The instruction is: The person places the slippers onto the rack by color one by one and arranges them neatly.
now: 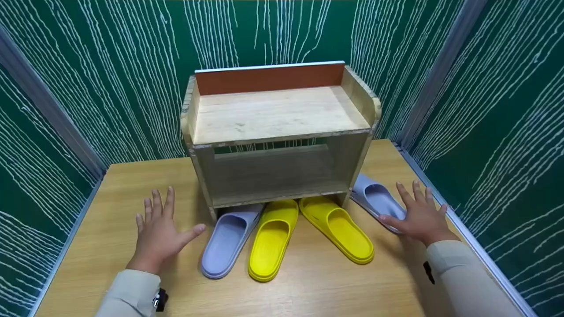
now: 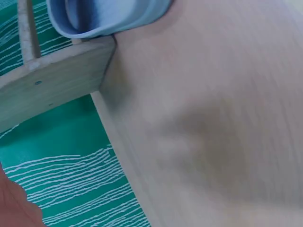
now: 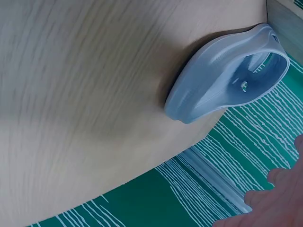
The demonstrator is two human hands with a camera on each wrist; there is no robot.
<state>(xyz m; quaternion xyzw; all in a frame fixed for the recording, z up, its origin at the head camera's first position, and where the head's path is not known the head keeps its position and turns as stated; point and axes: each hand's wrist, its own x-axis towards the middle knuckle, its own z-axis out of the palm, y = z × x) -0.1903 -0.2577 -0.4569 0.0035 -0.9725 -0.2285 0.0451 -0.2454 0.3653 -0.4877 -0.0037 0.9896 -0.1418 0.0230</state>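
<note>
My left hand (image 1: 159, 237) is spread above the table, left of a lavender slipper (image 1: 225, 242), and holds nothing. On the right side, my right hand (image 1: 422, 220) also has its fingers spread and appears over the heel end of the other lavender slipper (image 1: 380, 201); the right wrist view has that slipper (image 3: 222, 75) apart from the fingers. Two yellow slippers, one left of centre (image 1: 269, 246) and one angled to the right (image 1: 348, 233), lie with their toes toward a small wooden shelf (image 1: 282, 110). The left lavender slipper's toe is partly under the shelf.
The wooden table (image 1: 308, 295) has green walls (image 1: 132, 88) with white wavy lines around its back and sides. Grey metal posts (image 1: 436, 75) stand at the corners. The shelf has a top tray with raised sides and a lower board (image 1: 273, 176).
</note>
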